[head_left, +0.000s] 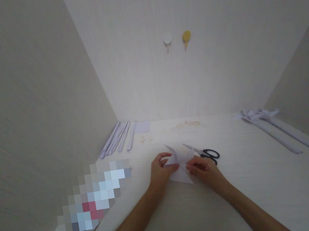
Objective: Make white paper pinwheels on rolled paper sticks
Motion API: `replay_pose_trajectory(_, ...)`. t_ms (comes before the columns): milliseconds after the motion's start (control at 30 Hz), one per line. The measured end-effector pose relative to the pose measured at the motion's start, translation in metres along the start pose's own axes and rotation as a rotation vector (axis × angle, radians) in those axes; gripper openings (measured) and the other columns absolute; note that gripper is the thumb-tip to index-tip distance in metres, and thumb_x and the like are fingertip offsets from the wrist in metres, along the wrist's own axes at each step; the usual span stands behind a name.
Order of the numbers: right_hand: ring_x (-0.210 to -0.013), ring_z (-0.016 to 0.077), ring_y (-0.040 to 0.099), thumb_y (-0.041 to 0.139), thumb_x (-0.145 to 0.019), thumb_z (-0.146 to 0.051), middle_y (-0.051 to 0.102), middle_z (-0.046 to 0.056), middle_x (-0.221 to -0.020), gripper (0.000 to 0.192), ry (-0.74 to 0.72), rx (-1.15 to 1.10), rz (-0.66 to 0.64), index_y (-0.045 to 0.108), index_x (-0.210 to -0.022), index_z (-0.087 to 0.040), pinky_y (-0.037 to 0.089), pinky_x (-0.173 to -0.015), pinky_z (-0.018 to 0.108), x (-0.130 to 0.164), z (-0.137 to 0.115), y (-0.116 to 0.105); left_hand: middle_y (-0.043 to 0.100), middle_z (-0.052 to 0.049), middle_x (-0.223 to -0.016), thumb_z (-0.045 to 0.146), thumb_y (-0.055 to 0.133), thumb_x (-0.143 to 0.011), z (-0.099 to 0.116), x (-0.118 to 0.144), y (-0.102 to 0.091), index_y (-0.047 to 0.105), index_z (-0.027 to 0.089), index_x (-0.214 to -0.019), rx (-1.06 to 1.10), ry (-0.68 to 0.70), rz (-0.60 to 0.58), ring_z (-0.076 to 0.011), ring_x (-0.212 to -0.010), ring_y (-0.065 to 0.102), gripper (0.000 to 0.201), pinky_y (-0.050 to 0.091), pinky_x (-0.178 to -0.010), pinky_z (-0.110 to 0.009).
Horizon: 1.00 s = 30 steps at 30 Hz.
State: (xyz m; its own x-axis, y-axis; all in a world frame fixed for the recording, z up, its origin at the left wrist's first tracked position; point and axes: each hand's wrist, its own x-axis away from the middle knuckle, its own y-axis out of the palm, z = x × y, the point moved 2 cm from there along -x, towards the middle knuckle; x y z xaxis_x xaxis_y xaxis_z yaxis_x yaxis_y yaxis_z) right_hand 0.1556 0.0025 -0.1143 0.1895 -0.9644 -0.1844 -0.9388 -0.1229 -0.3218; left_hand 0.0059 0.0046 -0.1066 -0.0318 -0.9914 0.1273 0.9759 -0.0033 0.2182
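At the centre of the frame, my left hand (pixel 160 171) and right hand (pixel 204 170) each pinch an edge of the small white folded paper sheet (pixel 179 170). I should align edges squarely, then crease firmly; the black-handled scissors (pixel 204 152) lie just beyond.

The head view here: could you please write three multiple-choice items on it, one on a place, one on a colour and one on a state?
1. Where do the scissors lie?
A. just beyond the right hand
B. at the left wall
C. on the hooks

2. What colour are the scissors' handles?
A. red
B. black
C. yellow

3. How is the white paper held?
A. by the left hand alone
B. lying untouched
C. by both hands

Key: 1 A, they lie behind the right hand's knuckles; 2 B, the loops are dark; 3 C, fingers pinch it from both sides.
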Motion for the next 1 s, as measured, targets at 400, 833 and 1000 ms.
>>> replay_pose_trajectory(400,-0.043,0.0092,0.04,0.054,-0.066,-0.033,0.049,-0.002,-0.047,0.021,0.028,0.091,0.064,0.058,-0.054,-0.016,0.03,-0.04,0.021,-0.0003,0.0017,0.003,0.056,0.002,-0.057,0.016,0.067,-0.049,-0.0026,0.0028,0.0058,0.048,0.017,-0.081,-0.095,0.027,-0.026,-0.0107,-0.046,0.053,0.037,0.037,-0.043,-0.018)
replay_pose_trajectory(833,-0.041,0.0087,0.039,0.057,-0.061,-0.028,0.046,-0.003,-0.045,0.014,0.11,0.076,0.094,0.054,-0.057,-0.016,0.028,-0.038,0.021,0.0004,-0.0035,0.0026,0.06,0.002,-0.057,0.013,0.065,-0.051,-0.0024,0.0038,0.0087,0.046,0.016,-0.081,-0.086,0.042,-0.094,-0.01,-0.045,0.052,0.036,0.039,-0.045,-0.019)
replay_pose_trajectory(1000,-0.039,0.0072,0.035,0.059,-0.059,-0.026,0.042,-0.006,-0.045,0.015,0.121,-0.022,0.137,0.047,-0.061,-0.018,0.026,-0.036,0.019,0.0006,0.0031,0.0044,0.058,0.003,-0.054,0.011,0.064,-0.05,-0.0041,0.0032,0.0084,0.046,0.016,-0.078,-0.096,0.067,-0.099,-0.009,-0.045,0.051,0.033,0.037,-0.045,-0.018)
